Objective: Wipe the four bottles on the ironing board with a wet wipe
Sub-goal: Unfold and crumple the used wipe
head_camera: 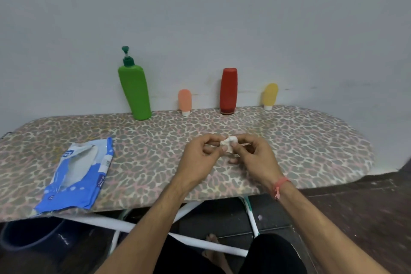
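Four bottles (pixel 228 91) at 12 o'clock; one wipe pack (pixel 75 173) at 9; left hand (pixel 200 158) and right hand (pixel 255 158) both pinch one balled wet wipe (pixel 230 141).

The wet wipe (pixel 229 143) is mostly hidden between the fingers of both hands. Print on the wipes packet (pixel 75 176) is too blurred to read. The ironing board (pixel 155 151) runs off the left edge.

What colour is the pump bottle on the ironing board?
Green, with a darker green pump; pump bottle, head view.
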